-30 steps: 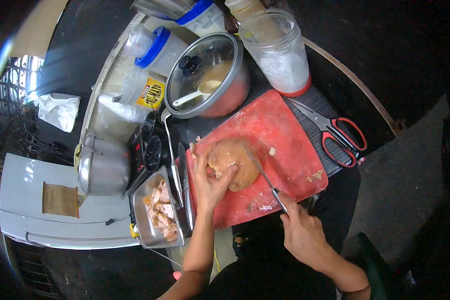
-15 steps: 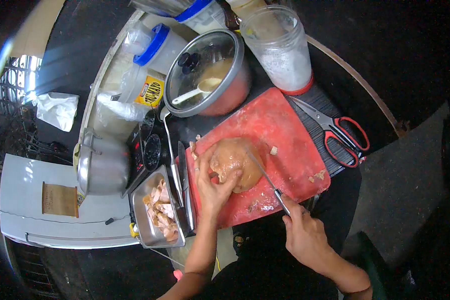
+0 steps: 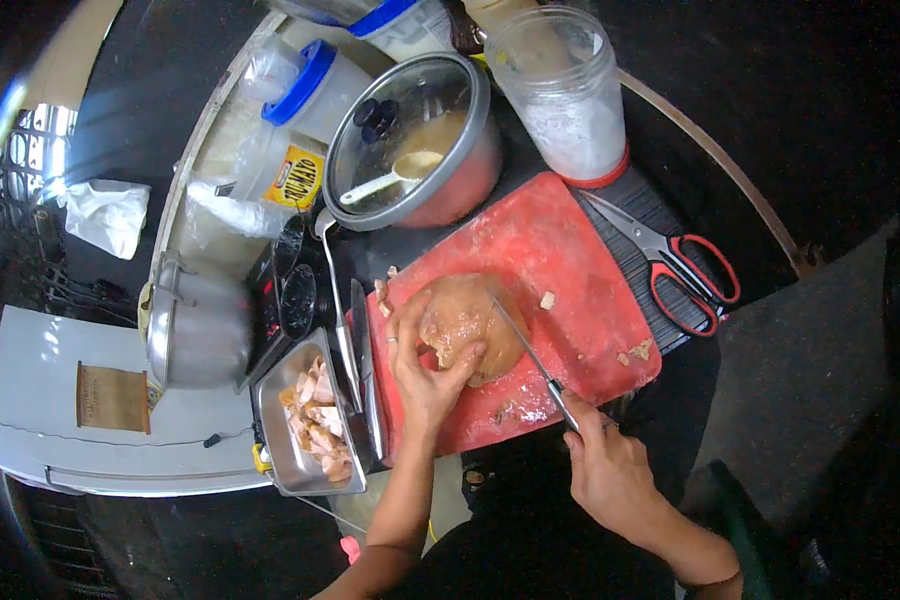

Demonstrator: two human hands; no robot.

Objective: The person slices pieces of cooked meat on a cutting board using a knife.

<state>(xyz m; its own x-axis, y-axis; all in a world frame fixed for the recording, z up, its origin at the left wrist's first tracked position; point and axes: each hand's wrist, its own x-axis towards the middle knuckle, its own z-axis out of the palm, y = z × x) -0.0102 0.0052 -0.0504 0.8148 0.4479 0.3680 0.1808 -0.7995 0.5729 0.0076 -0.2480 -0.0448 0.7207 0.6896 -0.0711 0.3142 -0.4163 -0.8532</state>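
Observation:
A large, wet, light-brown piece of meat (image 3: 485,325) lies on the red cutting board (image 3: 590,290). Around its left and lower side my left hand (image 3: 422,375) is curled, thumb on top, gripping it. My right hand (image 3: 610,465) is wrapped around the handle of a knife (image 3: 532,355), whose blade rests over the right part of the meat with the tip pointing up and left. Small scraps (image 3: 638,352) stick to the board at its right corner. To the left, a metal tray (image 3: 345,478) holds cut meat pieces (image 3: 318,420).
Left of the board lie another knife (image 3: 363,345) and a long spoon (image 3: 340,300). Scissors (image 3: 670,265) rest right of it. Behind stand a glass-lidded pot (image 3: 460,185), a jar of white powder (image 3: 575,125) and plastic tubs (image 3: 335,95). A metal pot (image 3: 205,325) is at left.
The view has shifted slightly. Both hands, the meat and the knife keep nearly the same positions on the board, with the blade still across the meat's right part.

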